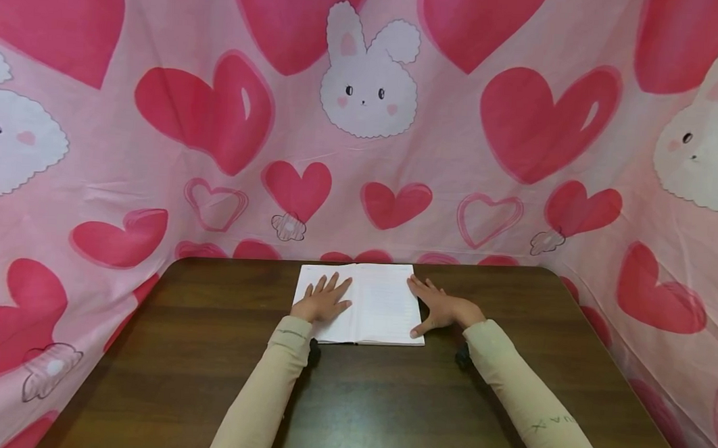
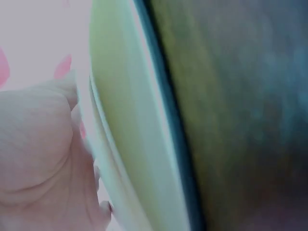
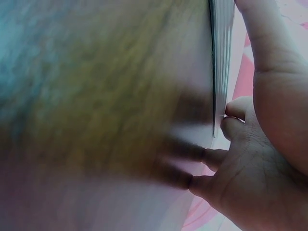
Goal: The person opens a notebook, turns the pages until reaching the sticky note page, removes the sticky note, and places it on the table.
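An open notebook (image 1: pixel 385 303) with white, faintly lined pages lies on the table, its spine running front to back. My left hand (image 1: pixel 323 300) rests on the left page, fingers spread. In the left wrist view the palm (image 2: pixel 33 149) is beside the stacked pages (image 2: pixel 139 120) and the dark cover edge. My right hand (image 1: pixel 442 307) is at the notebook's right edge, with fingertips near the top corner and thumb near the bottom one. In the right wrist view some fingertips of the right hand (image 3: pixel 260 159) touch the table beside the page edges (image 3: pixel 221 57).
The dark brown wooden table (image 1: pixel 217 365) has rounded far corners. Behind it and along both sides hangs a pink cloth (image 1: pixel 350 156) printed with hearts and rabbits. A dark wrist device (image 1: pixel 464 358) sits under the right cuff.
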Demonstrator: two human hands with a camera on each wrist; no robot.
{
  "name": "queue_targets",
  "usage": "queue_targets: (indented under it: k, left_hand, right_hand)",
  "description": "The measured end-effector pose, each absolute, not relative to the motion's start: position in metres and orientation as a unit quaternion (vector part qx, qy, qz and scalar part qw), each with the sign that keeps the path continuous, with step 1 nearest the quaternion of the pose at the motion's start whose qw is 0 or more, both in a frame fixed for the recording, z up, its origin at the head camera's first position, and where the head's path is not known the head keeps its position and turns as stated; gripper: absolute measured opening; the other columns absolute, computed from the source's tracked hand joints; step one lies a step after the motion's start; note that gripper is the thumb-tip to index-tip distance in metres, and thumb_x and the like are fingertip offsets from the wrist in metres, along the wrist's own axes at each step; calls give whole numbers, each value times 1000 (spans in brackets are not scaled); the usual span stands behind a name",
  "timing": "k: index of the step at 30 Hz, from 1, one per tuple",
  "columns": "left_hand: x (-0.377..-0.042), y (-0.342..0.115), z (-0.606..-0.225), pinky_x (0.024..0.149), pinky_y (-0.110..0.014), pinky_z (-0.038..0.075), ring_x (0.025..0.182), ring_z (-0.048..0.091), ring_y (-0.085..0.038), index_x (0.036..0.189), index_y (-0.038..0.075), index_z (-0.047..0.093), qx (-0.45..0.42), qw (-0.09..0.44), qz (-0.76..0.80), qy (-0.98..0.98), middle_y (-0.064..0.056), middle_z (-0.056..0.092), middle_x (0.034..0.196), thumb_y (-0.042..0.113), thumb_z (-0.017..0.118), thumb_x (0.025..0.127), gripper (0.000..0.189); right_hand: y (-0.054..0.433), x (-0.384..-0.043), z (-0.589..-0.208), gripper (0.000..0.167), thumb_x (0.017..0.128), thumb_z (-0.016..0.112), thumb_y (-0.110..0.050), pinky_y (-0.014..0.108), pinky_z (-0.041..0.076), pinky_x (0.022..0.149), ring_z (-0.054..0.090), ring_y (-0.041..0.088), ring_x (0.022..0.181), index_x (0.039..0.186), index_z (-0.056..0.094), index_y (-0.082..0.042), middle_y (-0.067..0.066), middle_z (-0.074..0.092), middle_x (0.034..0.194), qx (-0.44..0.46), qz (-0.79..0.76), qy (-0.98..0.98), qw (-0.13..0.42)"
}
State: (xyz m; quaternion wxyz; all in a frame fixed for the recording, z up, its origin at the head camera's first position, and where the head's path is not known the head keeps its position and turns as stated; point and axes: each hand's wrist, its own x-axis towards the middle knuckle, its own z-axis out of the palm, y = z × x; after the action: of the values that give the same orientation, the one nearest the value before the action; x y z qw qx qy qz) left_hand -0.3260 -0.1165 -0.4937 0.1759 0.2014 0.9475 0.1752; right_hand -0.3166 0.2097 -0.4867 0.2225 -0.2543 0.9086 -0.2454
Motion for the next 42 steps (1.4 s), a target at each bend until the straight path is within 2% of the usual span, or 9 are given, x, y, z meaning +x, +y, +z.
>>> queue_targets:
  k: [6,11,17,21,25,30,33,38,42]
  left_hand:
    - [-326,-115,-493,122,-63,0,157,-3,-42,165,20,15,189,181,170,950,-14,0,171,39,41,109,64]
    - [-322,-111,-491,122,-65,2,156,0,-43,164,17,19,178,168,184,952,-15,5,171,36,43,109,64]
    - [-314,-105,-489,119,-66,17,153,19,-46,159,14,36,172,112,180,962,-19,24,167,34,52,106,59]
    - [-310,-101,-489,119,-57,29,146,35,-45,149,4,50,235,61,192,951,-24,40,158,23,60,102,51]
    - [-303,-98,-489,116,-52,36,138,47,-42,137,-3,60,313,16,248,917,-26,53,146,12,69,96,44]
    - [-289,-93,-485,102,-47,49,113,63,-35,123,-2,68,358,-9,284,890,-17,68,124,9,73,92,33]
    - [-284,-89,-484,86,-38,53,94,64,-26,114,1,72,363,5,288,886,-10,72,107,13,76,91,26]
    - [-280,-78,-482,64,-23,48,68,56,-9,89,7,72,382,25,285,879,2,64,76,17,83,85,15]
    - [-279,-72,-485,59,-20,44,61,49,-3,79,9,68,387,38,283,877,7,56,66,18,88,80,21]
  right_hand:
    - [209,-316,-486,128,79,86,-44,73,-1,116,-11,51,152,162,-1,0,21,-9,169,-258,-246,907,223]
    - [210,-316,-487,128,79,86,-45,73,-1,116,-11,51,152,162,-1,0,21,-8,170,-258,-242,909,220]
    - [210,-315,-488,128,79,86,-46,73,-1,116,-11,51,152,162,0,0,22,-7,169,-261,-239,909,221]
    - [210,-315,-488,128,78,86,-46,73,0,116,-10,51,152,162,1,0,21,-7,170,-261,-237,910,219]
    - [211,-315,-486,128,79,86,-45,72,0,117,-10,51,153,162,1,-1,21,-7,170,-258,-239,910,219]
    - [210,-315,-486,128,78,86,-46,73,0,116,-10,52,152,162,1,0,22,-7,169,-257,-239,910,219]
    - [210,-315,-487,128,78,86,-46,74,0,116,-10,52,152,162,2,1,23,-7,169,-257,-238,911,219]
    - [210,-315,-487,128,78,86,-46,73,1,116,-10,51,152,162,1,0,22,-7,169,-253,-235,913,218]
    - [209,-315,-486,128,78,86,-45,73,1,116,-9,52,152,162,2,0,22,-6,169,-254,-235,913,215]
